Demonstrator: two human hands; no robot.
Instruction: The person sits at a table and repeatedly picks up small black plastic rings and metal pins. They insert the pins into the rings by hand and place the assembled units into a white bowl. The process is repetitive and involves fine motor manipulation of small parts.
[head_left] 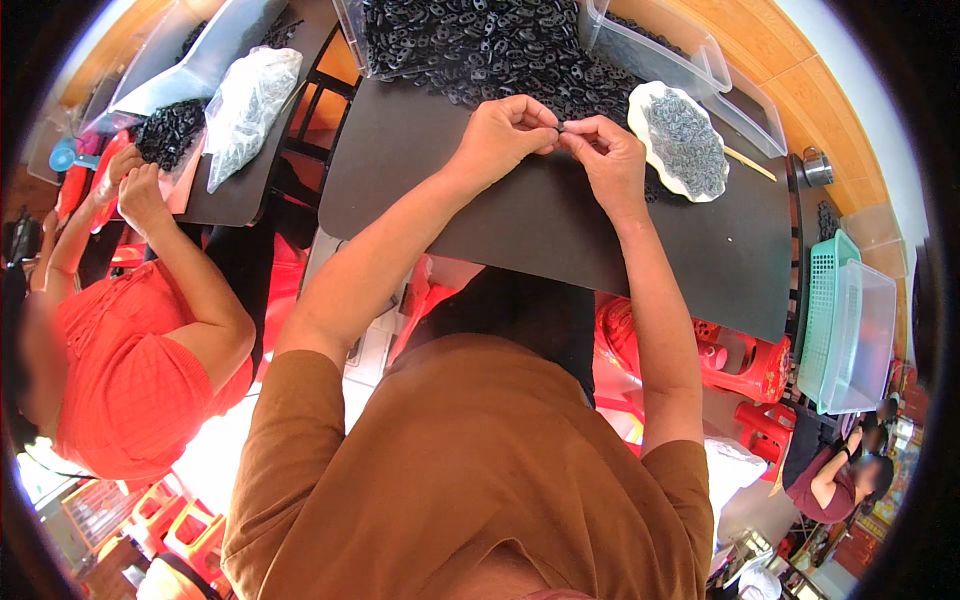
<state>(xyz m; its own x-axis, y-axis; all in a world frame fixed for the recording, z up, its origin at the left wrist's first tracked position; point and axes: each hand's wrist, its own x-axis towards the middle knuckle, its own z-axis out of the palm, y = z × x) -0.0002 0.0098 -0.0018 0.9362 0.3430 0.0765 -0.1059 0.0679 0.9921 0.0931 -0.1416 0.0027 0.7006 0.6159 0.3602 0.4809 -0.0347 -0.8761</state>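
My left hand (505,138) and my right hand (612,162) meet over the dark table (400,150), fingertips almost touching. Both are closed in a pinch on a small black piece (560,128), mostly covered by the fingers. Just beyond them spreads a big heap of small black oval plastic pieces with holes (480,50). To the right of my right hand lies a white scalloped dish (642,95) full of tiny greyish, shiny parts (685,145).
Clear plastic bins (665,60) stand at the table's back. A thin yellow stick (750,165) and a metal cup (816,167) are at right, above a green basket (825,300). At left, a person in red (150,370) works beside a plastic bag (255,95).
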